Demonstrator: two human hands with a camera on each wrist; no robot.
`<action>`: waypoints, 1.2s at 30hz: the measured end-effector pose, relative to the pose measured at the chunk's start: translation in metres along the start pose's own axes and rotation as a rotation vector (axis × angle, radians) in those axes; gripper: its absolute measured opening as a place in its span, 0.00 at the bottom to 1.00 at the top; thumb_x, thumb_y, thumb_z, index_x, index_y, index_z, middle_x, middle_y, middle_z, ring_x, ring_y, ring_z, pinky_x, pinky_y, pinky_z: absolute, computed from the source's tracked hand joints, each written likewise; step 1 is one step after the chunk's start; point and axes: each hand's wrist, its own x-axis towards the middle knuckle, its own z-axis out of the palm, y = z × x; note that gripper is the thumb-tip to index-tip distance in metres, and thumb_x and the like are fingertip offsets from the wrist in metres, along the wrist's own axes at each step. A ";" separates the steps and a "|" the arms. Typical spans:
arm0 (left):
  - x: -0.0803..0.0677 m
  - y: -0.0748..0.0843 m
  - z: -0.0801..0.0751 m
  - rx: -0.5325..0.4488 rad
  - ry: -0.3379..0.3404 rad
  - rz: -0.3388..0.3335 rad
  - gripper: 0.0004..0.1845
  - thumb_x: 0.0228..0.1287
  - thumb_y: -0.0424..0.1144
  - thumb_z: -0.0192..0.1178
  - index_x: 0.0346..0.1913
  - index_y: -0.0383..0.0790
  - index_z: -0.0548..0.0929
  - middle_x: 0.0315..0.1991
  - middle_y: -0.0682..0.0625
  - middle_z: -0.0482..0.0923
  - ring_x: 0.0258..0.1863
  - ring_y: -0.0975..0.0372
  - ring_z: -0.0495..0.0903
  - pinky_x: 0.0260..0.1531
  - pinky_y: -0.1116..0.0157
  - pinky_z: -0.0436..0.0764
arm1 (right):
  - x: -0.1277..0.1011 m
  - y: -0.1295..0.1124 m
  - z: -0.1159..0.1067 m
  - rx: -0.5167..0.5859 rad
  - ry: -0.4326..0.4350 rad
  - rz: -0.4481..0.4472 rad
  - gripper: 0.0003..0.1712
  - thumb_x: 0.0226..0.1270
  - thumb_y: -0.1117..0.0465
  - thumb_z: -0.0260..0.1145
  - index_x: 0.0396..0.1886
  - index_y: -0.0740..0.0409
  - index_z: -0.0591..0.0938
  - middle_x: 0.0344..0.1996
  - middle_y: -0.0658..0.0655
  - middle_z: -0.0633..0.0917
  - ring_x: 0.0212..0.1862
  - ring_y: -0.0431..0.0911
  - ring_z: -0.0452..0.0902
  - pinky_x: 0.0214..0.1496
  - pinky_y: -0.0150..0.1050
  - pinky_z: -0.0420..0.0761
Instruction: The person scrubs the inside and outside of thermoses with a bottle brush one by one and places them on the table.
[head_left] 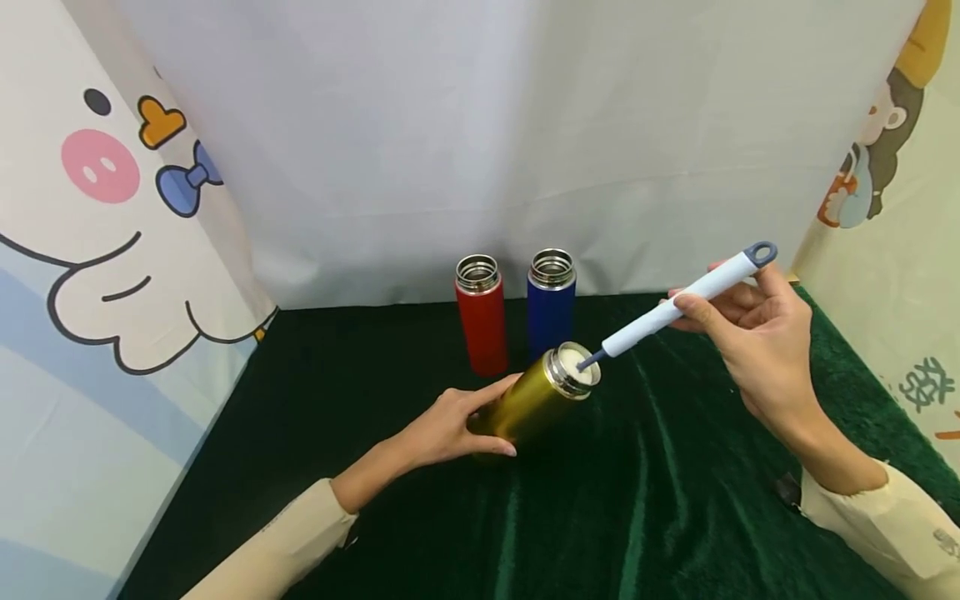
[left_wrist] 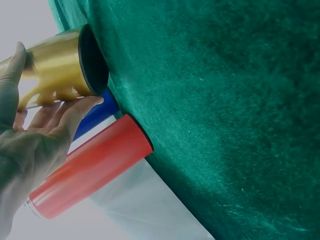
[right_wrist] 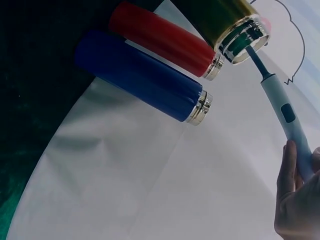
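Note:
My left hand (head_left: 457, 421) grips the lower body of a gold vacuum flask (head_left: 532, 400), which leans to the right with its steel mouth uncapped. In the left wrist view the thumb and fingers wrap the flask on opposite sides, close to its black base. My right hand (head_left: 765, 337) pinches the pale blue handle of a bottle brush (head_left: 678, 308), held at a slant. The brush's thin dark stem reaches into the flask mouth. White brush material (head_left: 573, 360) fills the opening; the rest of the head is hidden inside.
An open red flask (head_left: 483, 329) and an open blue flask (head_left: 551, 304) stand upright behind the gold one. Green velvety cloth (head_left: 420, 533) covers the table. A white curtain (head_left: 390, 150) hangs along the back edge, with printed cartoon sheets at both sides.

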 end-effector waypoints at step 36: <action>0.001 0.003 0.000 0.036 -0.035 -0.026 0.50 0.62 0.48 0.73 0.82 0.56 0.55 0.61 0.46 0.82 0.54 0.60 0.83 0.54 0.59 0.84 | 0.005 -0.010 0.000 0.288 0.103 -0.108 0.22 0.66 0.87 0.54 0.59 0.76 0.71 0.38 0.70 0.89 0.38 0.57 0.91 0.42 0.45 0.89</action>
